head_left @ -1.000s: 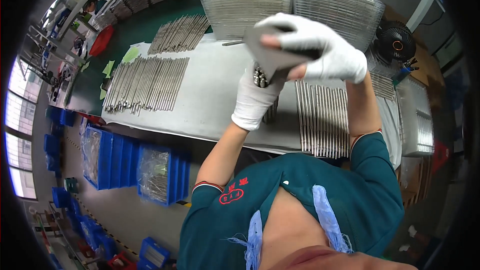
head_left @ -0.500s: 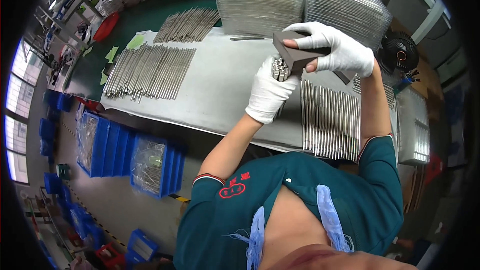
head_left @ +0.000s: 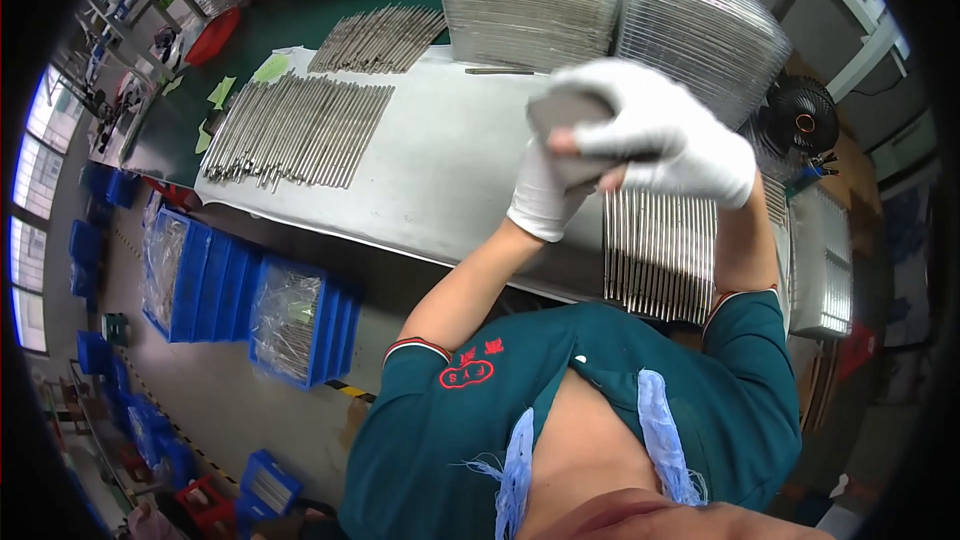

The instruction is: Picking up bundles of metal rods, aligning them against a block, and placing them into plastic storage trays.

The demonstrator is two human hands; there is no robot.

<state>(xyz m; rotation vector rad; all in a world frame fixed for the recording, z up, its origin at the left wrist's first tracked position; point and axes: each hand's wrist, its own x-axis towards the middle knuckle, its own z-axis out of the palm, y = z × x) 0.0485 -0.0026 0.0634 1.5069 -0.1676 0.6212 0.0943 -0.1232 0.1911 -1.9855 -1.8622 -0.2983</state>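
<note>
My right hand (head_left: 665, 135), in a white glove with bare fingertips, grips a dark grey-brown rectangular block (head_left: 568, 112); both are smeared by motion. Directly beneath it, my gloved left hand (head_left: 540, 195) is closed, its fingers mostly covered by the block. The bundle of metal rods in that left fist showed its ends earlier and is now hidden. Close to my right forearm lies a row of shiny metal rods (head_left: 655, 255). A wider row of rods (head_left: 300, 130) lies on the left of the white-covered table (head_left: 450, 160), with another group (head_left: 378, 40) behind it.
Stacked clear plastic trays (head_left: 530, 5) stand at the back, beside a second stack (head_left: 700, 30). A black fan (head_left: 800, 115) is at the right. Below the table's left edge are blue crates (head_left: 215, 285) with plastic-wrapped contents. A single thin bar (head_left: 498, 71) lies near the trays.
My right hand has swung the block down and slightly left over my left fist, covering the rod ends. The left hand has stayed near its place, and the view has shifted slightly.
</note>
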